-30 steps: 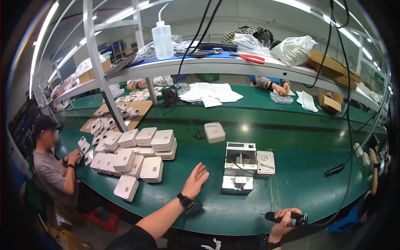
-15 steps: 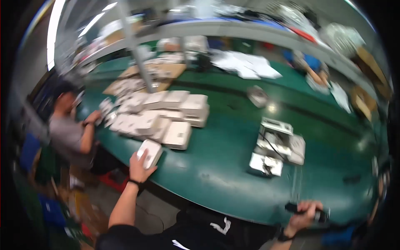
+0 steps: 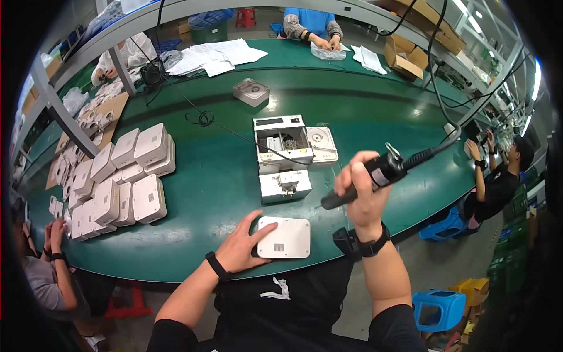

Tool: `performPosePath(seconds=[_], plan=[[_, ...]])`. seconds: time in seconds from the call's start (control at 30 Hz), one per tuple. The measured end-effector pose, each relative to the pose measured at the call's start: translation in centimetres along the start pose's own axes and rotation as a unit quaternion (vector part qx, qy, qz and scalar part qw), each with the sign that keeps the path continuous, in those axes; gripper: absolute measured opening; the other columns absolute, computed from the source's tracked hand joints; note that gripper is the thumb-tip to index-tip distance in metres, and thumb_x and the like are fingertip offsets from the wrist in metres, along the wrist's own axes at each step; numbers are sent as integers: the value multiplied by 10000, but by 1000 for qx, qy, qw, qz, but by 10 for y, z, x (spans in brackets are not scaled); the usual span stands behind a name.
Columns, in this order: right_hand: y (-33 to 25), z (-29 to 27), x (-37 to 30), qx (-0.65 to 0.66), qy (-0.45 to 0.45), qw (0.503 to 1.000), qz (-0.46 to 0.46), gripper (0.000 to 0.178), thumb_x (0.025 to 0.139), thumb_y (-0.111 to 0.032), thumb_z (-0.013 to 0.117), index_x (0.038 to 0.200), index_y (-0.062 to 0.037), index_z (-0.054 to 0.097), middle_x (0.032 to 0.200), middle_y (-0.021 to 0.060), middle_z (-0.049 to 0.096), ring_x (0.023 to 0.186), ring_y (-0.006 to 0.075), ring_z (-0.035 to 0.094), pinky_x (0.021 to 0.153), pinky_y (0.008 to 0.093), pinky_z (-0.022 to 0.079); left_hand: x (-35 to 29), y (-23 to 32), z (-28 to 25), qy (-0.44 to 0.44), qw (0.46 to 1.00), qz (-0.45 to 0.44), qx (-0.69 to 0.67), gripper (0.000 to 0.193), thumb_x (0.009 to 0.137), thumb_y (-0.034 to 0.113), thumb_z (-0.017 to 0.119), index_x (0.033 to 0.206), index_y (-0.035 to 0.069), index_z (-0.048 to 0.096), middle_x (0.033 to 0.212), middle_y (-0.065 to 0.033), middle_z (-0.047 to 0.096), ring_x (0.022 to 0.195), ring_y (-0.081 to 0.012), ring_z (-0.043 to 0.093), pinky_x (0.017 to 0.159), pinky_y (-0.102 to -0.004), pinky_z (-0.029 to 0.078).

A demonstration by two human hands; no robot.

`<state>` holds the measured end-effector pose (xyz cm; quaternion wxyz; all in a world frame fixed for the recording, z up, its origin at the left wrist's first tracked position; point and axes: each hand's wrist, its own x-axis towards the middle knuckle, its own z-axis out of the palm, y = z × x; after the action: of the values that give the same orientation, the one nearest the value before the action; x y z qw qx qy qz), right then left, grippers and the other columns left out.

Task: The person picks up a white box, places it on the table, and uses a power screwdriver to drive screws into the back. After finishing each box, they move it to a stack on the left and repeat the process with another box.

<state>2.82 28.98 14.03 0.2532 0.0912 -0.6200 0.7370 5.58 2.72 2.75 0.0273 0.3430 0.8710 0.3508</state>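
Note:
A white plastic housing [image 3: 293, 239] with rounded corners and a small slotted grille lies flat near the front edge of the green table. My left hand [image 3: 237, 246] grips it at its left side, with a finger over the top face. Raised above the table to the right, my right hand [image 3: 368, 196] is wrapped round a black electric screwdriver [image 3: 384, 171], whose cable runs up to the right. Beyond the housing stands a metal screw feeder [image 3: 284, 154], open on top with small parts inside. A white round-patterned part [image 3: 322, 144] lies beside it.
Stacked white housings [image 3: 149, 199] fill the table's left. A clear-lidded box [image 3: 251, 92] and paper sheets [image 3: 220, 56] lie farther back. A thin cable [image 3: 234, 134] crosses to the feeder. Co-workers sit left, right and across; a blue stool [image 3: 438, 311] stands lower right.
My left hand has brought the white housing from beside the stack to the front of me. My right hand has lifted the screwdriver from the table's right edge. The view has turned right.

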Motion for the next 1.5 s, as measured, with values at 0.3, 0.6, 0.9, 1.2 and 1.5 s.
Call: performPosePath(seconds=[0.3, 0.6, 0.9, 1.2, 1.5], plan=[[32, 57, 45, 3, -47, 999, 5, 118, 932, -125, 569, 940, -22, 512, 635, 65, 520, 512, 161, 524, 490, 313, 455, -7, -7, 6, 8, 998, -39, -46, 810, 641, 241, 872, 1373, 219, 526, 1449, -170, 375, 1254, -391, 497, 1016, -443, 473], [22, 43, 21, 33, -48, 998, 22, 119, 923, -128, 551, 935, -22, 498, 633, 72, 515, 502, 163, 499, 492, 324, 451, 3, -15, 8, 39, 996, -36, -67, 785, 610, 191, 871, 1318, 135, 538, 1449, -147, 417, 1249, -377, 512, 1013, -443, 473], [16, 20, 5, -3, -46, 998, 40, 133, 929, -150, 543, 917, -29, 489, 626, 70, 500, 498, 158, 475, 497, 323, 439, 3, -14, 11, 44, 996, -55, -61, 800, 606, 177, 869, 1325, 135, 519, 1444, -132, 430, 1234, -361, 530, 1003, -430, 480], [34, 19, 11, -38, -55, 997, 45, 162, 935, -167, 570, 928, -23, 497, 626, 71, 506, 497, 155, 475, 494, 331, 444, 3, -12, 11, 45, 996, -58, -55, 793, 608, 180, 874, 1318, 137, 522, 1447, -134, 434, 1237, -366, 531, 992, -427, 491], [32, 21, 10, -24, -51, 998, 38, 172, 938, -183, 561, 940, -24, 496, 629, 65, 502, 493, 155, 466, 493, 329, 440, 5, -10, 7, 38, 995, -68, -58, 797, 604, 202, 882, 1317, 140, 531, 1468, -138, 406, 1252, -356, 523, 999, -433, 485]])
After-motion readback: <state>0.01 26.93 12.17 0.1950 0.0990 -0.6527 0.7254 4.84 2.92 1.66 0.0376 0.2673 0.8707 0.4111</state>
